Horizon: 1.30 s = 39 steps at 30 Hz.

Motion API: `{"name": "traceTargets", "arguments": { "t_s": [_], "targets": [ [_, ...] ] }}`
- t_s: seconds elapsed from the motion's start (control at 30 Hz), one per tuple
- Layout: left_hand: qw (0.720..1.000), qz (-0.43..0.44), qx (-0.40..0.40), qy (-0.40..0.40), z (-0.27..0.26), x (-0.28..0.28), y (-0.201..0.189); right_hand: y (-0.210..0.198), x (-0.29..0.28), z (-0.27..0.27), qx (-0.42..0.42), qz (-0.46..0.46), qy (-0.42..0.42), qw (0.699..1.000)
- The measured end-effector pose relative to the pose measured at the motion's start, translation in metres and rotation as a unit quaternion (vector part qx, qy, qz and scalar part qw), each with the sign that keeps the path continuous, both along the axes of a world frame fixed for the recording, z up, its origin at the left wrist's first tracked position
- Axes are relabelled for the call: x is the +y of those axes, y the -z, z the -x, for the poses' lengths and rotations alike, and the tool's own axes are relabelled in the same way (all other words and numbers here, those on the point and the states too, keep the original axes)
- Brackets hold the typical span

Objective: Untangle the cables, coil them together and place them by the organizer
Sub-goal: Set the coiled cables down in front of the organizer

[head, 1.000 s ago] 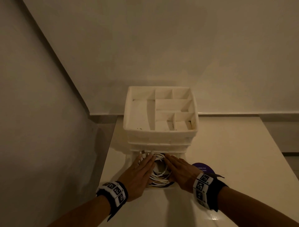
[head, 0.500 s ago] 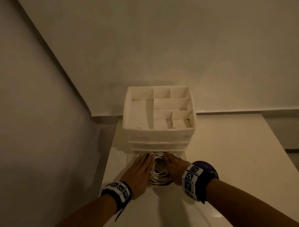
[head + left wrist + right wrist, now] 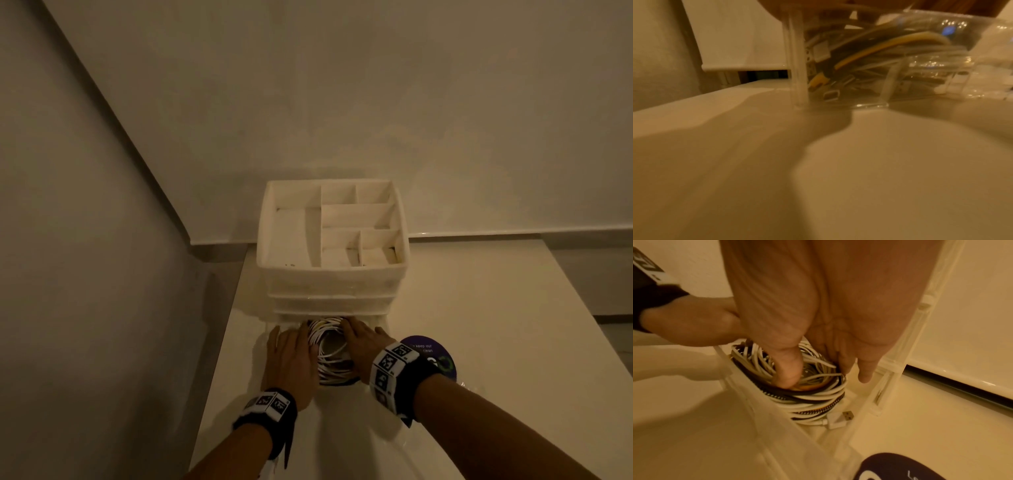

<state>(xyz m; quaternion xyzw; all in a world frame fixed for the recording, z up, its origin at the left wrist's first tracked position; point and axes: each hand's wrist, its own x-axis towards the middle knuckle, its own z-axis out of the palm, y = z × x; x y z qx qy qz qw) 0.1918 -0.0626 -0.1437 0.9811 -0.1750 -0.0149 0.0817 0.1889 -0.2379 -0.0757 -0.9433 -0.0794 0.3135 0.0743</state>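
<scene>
On the pale surface (image 3: 462, 308), at the foot of the white organizer (image 3: 332, 270), a coil of cables (image 3: 330, 356) is lying inside a clear open drawer (image 3: 882, 395) pulled out from the organizer's base. The left hand (image 3: 291, 359) is resting flat at the coil's left side, its fingers (image 3: 303, 337) lying straight and close together, pointing toward the organizer. The right hand (image 3: 364, 346) is pressing on the coil's right side, its fingers (image 3: 865, 368) reaching down straight between the coil and the drawer wall while the thumb (image 3: 788, 368) is dipping into the coil's middle. The coil is showing mostly white strands with some dark and yellow ones, and a USB plug (image 3: 847, 415) is sticking out at its edge. A purple sticker (image 3: 433, 356) is lying on the surface just beside the right wrist.
</scene>
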Motion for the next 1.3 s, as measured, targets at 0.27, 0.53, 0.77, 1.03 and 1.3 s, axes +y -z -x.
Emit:
{"name": "traceTargets", "arguments": {
  "t_s": [0.27, 0.53, 0.77, 1.03, 1.3],
  "targets": [
    [0.991, -0.08, 0.034, 0.104, -0.008, 0.003, -0.006, 0.029, -0.004, 0.026, -0.043, 0.031, -0.006, 0.999],
    [0.969, -0.145, 0.097, 0.173, -0.019, 0.008, -0.013, 0.048, -0.019, 0.027, -0.116, 0.08, -0.07, 0.988],
    [0.977, -0.03, 0.031, 0.208, -0.022, 0.01, -0.007, 0.055, -0.025, 0.026, -0.11, -0.007, -0.041, 0.993],
    [0.994, -0.042, -0.026, 0.099, -0.011, 0.013, -0.009, 0.054, -0.024, 0.033, -0.126, 0.0, -0.062, 0.99],
    [0.993, 0.101, -0.046, 0.039, 0.012, 0.03, -0.003, 0.051, -0.007, 0.063, -0.337, -0.057, 0.041, 0.939]
  ]
}}
